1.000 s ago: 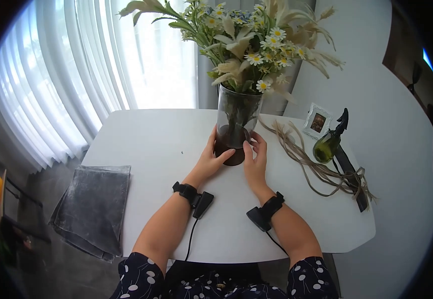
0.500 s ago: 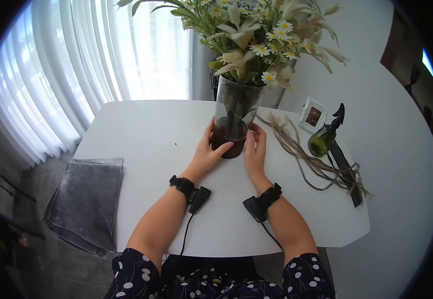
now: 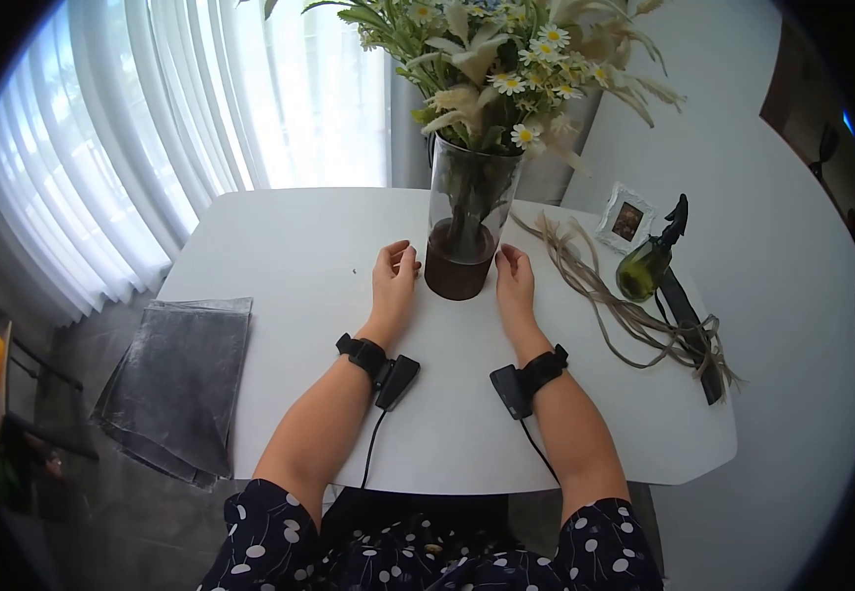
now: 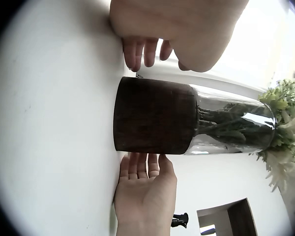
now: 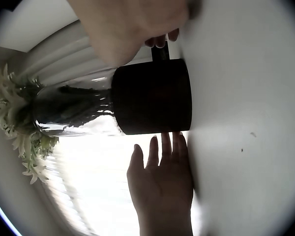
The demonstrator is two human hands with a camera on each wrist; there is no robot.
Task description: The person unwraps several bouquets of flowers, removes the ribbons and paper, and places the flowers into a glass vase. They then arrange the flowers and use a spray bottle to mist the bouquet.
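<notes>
A tall clear glass vase (image 3: 467, 202) with a dark brown base (image 3: 455, 276) stands upright on the white table, filled with daisies and pale leaves (image 3: 506, 79). My left hand (image 3: 394, 291) is just left of the base, off it, fingers loosely bent and holding nothing. On the other side my right hand (image 3: 516, 295) is held close to the base, palm inward, with relaxed fingers. In the left wrist view the right hand (image 4: 145, 196) lies beside the base (image 4: 155, 115); whether its fingertips touch is unclear. The right wrist view shows the left hand (image 5: 162, 187) with spread fingers.
Dark grey sheets (image 3: 181, 379) overlap the table's left edge. At the right are a bundle of raffia-like strands (image 3: 610, 300), a white picture frame (image 3: 626, 219), a green bottle with a black spray head (image 3: 642, 271) and a black strip (image 3: 689, 325). A white curtain (image 3: 152, 128) hangs behind.
Both hands have let go of the vase's base. The left moved off to the left, the right slightly outward. The vase stays standing on the table; the head view has shifted a little.
</notes>
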